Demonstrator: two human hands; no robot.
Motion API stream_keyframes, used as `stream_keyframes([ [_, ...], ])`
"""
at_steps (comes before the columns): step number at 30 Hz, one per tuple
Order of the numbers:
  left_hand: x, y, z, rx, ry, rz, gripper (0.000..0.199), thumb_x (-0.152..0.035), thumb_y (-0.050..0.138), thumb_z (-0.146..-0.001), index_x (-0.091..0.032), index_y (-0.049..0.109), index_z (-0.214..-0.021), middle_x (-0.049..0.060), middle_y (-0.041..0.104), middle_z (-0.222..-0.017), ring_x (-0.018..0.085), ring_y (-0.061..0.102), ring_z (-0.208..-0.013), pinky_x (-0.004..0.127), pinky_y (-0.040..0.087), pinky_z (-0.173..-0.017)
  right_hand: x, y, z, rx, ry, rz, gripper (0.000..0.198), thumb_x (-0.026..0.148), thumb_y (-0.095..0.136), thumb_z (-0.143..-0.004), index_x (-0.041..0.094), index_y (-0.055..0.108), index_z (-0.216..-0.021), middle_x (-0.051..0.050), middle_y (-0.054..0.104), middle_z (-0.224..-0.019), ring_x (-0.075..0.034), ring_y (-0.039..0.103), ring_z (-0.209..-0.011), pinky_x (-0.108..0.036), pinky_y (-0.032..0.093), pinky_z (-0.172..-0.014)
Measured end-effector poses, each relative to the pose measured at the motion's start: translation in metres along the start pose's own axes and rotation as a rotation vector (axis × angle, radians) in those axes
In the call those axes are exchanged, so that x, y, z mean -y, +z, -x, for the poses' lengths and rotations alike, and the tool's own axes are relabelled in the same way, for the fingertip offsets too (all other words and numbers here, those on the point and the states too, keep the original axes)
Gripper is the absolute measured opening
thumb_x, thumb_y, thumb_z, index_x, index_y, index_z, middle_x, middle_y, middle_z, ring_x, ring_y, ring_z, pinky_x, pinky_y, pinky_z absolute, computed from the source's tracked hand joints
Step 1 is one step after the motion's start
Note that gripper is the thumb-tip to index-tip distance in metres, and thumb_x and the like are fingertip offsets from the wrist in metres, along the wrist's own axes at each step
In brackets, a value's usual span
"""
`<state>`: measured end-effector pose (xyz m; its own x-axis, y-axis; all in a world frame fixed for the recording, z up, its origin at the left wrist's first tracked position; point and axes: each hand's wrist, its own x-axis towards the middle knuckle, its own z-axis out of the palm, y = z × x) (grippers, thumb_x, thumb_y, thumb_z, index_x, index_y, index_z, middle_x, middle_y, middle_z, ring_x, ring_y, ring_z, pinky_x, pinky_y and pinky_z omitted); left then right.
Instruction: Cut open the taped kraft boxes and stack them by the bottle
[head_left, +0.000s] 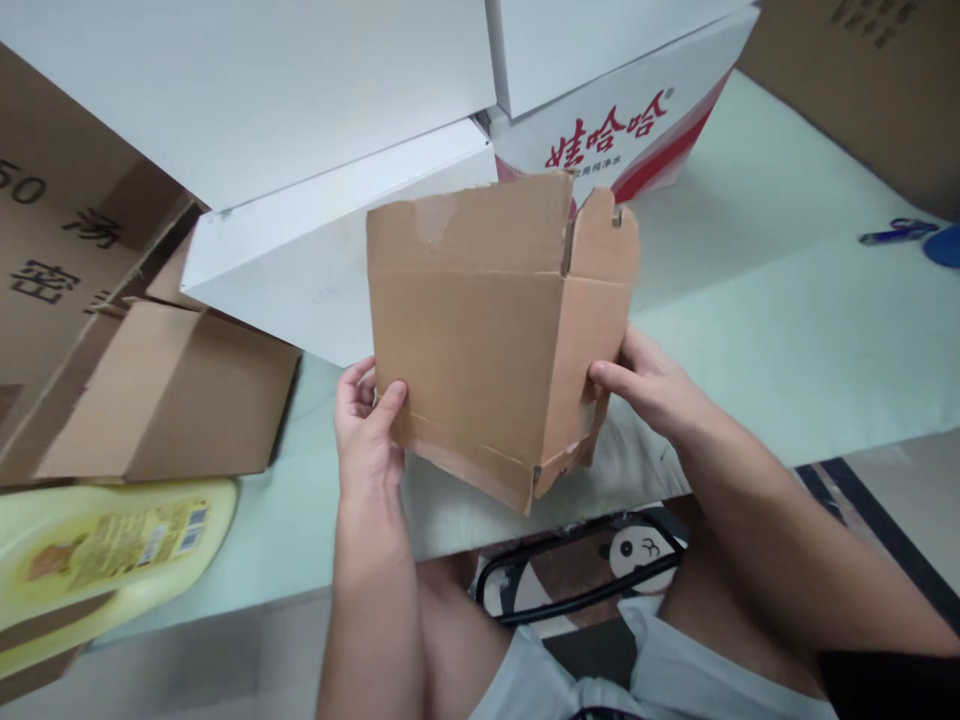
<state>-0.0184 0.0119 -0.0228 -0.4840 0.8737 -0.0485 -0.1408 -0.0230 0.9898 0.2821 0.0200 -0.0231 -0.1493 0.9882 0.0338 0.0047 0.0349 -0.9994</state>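
Note:
A brown cardboard box [465, 350], its flaps unfolded at top and bottom, is held up between my two hands above the near edge of the table. My left hand [371, 415] grips its left edge, thumb on the front face and fingers behind. On the other side, my right hand [637, 380] pinches the narrower side panel, thumb in front and the other fingers mostly hidden behind it. A notched flap stands up at the box's top right. The box looks partly flattened, and its inside is hidden.
Large white cartons [322, 250] stand behind the box, beside a white carton with red lettering [615, 140]. At left are brown cartons [195, 390] and a yellow bottle [127, 550]. A blue-handled tool [900, 232] lies on the pale green tabletop [810, 330] at right.

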Motion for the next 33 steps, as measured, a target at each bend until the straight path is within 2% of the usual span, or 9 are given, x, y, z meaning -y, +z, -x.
stream_keyframes([
  [3,-0.001,0.000,-0.002,-0.054,-0.017,0.005,0.072,-0.043,0.103,-0.040,-0.026,0.072,-0.103,0.004,0.075,-0.105,0.018,0.071,-0.089,0.026,0.057,-0.074,-0.005,0.002,0.000,0.033,0.033,-0.045,0.059,0.062,0.077,-0.078,0.025,0.063,-0.122,-0.010,0.073,-0.134,-0.038,0.064,-0.130,-0.053,0.056,-0.105],
  [6,-0.006,-0.005,-0.004,-0.052,-0.112,-0.028,0.076,-0.045,0.103,-0.039,-0.024,0.073,-0.105,0.003,0.075,-0.093,0.018,0.071,-0.078,0.026,0.057,-0.068,-0.004,0.002,0.000,-0.032,0.083,-0.158,0.059,0.059,0.082,-0.074,0.026,0.063,-0.120,-0.009,0.075,-0.131,-0.036,0.066,-0.129,-0.052,0.056,-0.105],
  [11,-0.018,-0.021,-0.005,0.119,-0.240,-0.094,0.073,-0.054,0.102,-0.034,-0.020,0.073,-0.092,0.005,0.077,-0.080,0.027,0.076,-0.078,0.034,0.062,-0.069,0.006,-0.003,-0.001,-0.175,0.182,-0.238,0.055,0.050,0.088,-0.067,0.026,0.066,-0.111,-0.008,0.079,-0.119,-0.034,0.074,-0.114,-0.050,0.062,-0.096],
  [16,-0.017,-0.027,0.003,0.252,-0.346,0.040,0.068,-0.058,0.100,-0.035,-0.019,0.073,-0.084,0.009,0.075,-0.070,0.038,0.078,-0.085,0.045,0.065,-0.074,0.008,-0.007,0.000,-0.141,0.182,-0.182,0.049,0.046,0.086,-0.070,0.026,0.066,-0.110,-0.006,0.080,-0.113,-0.032,0.076,-0.107,-0.048,0.065,-0.088],
  [21,-0.016,-0.023,0.003,0.257,-0.335,0.046,0.060,-0.046,0.100,-0.041,-0.017,0.075,-0.087,0.009,0.077,-0.073,0.029,0.075,-0.063,0.037,0.062,-0.058,0.014,-0.012,0.005,-0.146,0.164,-0.209,0.050,0.048,0.087,-0.070,0.026,0.068,-0.110,-0.007,0.081,-0.112,-0.031,0.078,-0.103,-0.047,0.065,-0.088],
  [24,-0.018,-0.019,0.004,0.251,-0.347,0.066,0.057,-0.044,0.099,-0.043,-0.016,0.075,-0.087,0.007,0.079,-0.075,0.023,0.072,-0.058,0.031,0.058,-0.053,0.018,-0.022,0.018,-0.055,0.237,-0.245,0.053,0.053,0.090,-0.067,0.023,0.073,-0.107,-0.009,0.083,-0.107,-0.031,0.079,-0.101,-0.046,0.066,-0.087],
  [28,-0.017,-0.007,0.006,0.346,-0.388,0.074,0.057,-0.040,0.100,-0.045,-0.016,0.074,-0.091,0.006,0.078,-0.078,0.019,0.069,-0.057,0.028,0.057,-0.056,0.018,-0.047,0.054,0.055,0.353,-0.171,0.051,0.053,0.093,-0.063,0.021,0.078,-0.099,-0.009,0.084,-0.100,-0.033,0.080,-0.098,-0.048,0.067,-0.089],
  [30,-0.017,0.002,0.007,0.396,-0.407,0.078,0.057,-0.040,0.099,-0.049,-0.017,0.074,-0.095,0.006,0.076,-0.081,0.016,0.069,-0.062,0.026,0.056,-0.058,0.019,-0.067,0.078,-0.077,0.400,-0.105,0.044,0.056,0.089,-0.068,0.023,0.079,-0.095,-0.010,0.084,-0.097,-0.035,0.081,-0.093,-0.051,0.068,-0.085],
  [33,-0.019,0.014,0.009,0.433,-0.355,0.079,0.047,-0.044,0.094,-0.056,-0.017,0.071,-0.087,0.004,0.069,-0.078,0.014,0.065,-0.067,0.023,0.054,-0.058,0.031,-0.099,0.108,-0.501,0.420,0.069,0.035,0.056,0.090,-0.065,0.031,0.080,-0.087,-0.015,0.083,-0.104,-0.044,0.078,-0.099,-0.058,0.066,-0.087],
])
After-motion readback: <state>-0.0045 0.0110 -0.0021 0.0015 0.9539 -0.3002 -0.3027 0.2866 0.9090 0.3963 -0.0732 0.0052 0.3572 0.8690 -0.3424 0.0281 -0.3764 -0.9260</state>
